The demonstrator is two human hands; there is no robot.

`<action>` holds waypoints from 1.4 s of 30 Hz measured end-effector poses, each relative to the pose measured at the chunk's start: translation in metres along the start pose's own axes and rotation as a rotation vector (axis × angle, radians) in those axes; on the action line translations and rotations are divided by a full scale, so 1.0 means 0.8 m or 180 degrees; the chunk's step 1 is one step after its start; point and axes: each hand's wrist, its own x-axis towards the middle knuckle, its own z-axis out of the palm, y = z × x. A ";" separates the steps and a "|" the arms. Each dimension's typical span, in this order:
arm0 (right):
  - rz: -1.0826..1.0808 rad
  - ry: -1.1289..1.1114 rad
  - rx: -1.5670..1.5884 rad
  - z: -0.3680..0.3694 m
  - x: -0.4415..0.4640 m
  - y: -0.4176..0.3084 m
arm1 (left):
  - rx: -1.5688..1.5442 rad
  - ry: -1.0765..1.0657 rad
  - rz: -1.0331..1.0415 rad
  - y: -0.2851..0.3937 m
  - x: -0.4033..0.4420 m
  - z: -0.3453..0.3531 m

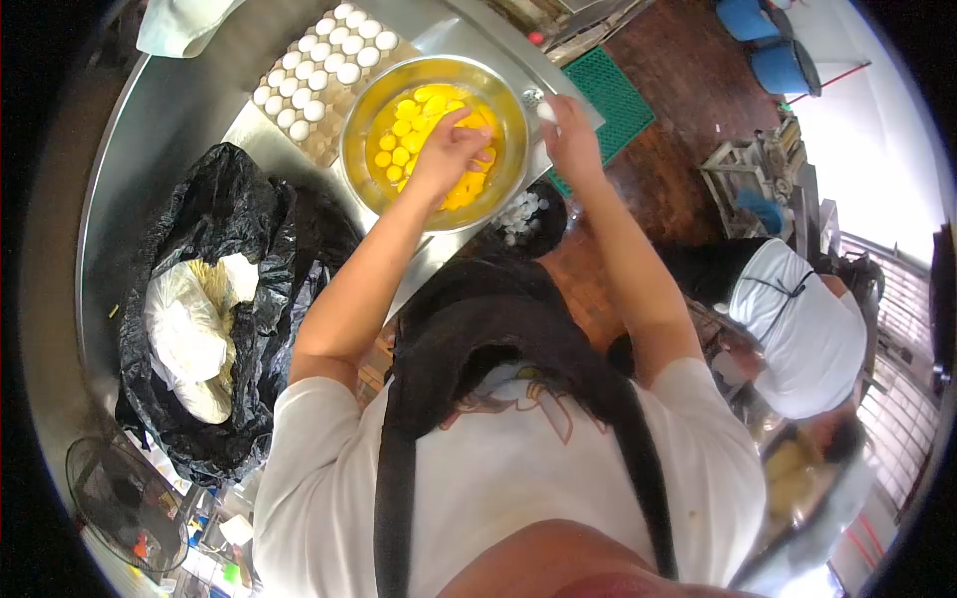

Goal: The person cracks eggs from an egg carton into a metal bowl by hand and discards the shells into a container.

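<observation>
Many yolks fill a wide metal bowl (351, 164) on the steel counter. Over the bowl is my left hand (454, 154), its fingers spread and curved, with no object visible in it. To the right of the bowl, my right hand (571, 140) has its fingers closed around a white eggshell (546, 112). A cardboard egg tray (324, 135) with several white eggs stands against the bowl's upper left side. Below the bowl's right edge, broken eggshells (520, 217) lie in a dark container.
A black plastic bag (224, 194) with a pale wrapped bundle (189, 329) lies on the left. A green perforated mat (610, 100) is beyond the counter's right edge. Another person (797, 324) in a white top is at the right. Blue buckets (785, 68) stand at the upper right.
</observation>
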 end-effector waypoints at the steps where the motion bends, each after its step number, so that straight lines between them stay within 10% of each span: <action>1: -0.0193 0.0087 -0.0316 0.010 0.003 0.015 | -0.0008 0.0016 -0.0006 -0.003 -0.001 -0.006; 5: -0.0253 -0.0884 -0.1294 0.042 -0.008 0.062 | -0.0024 0.0098 0.0009 -0.018 -0.012 -0.015; 11: 0.0695 -0.0341 0.0177 -0.008 0.016 0.016 | -0.0010 -0.0055 0.0114 -0.018 -0.021 -0.017; 14: 0.2261 -0.1346 0.2846 -0.049 0.031 -0.039 | 0.0079 -0.0164 0.0495 0.005 -0.023 -0.007; 25: 0.1031 -0.2033 0.2674 -0.036 0.019 -0.107 | 0.1166 -0.0310 0.0451 0.021 -0.012 -0.032; 42: -0.0076 -0.1172 0.0961 0.027 0.025 -0.105 | 0.2153 0.0791 0.1295 0.005 -0.019 -0.026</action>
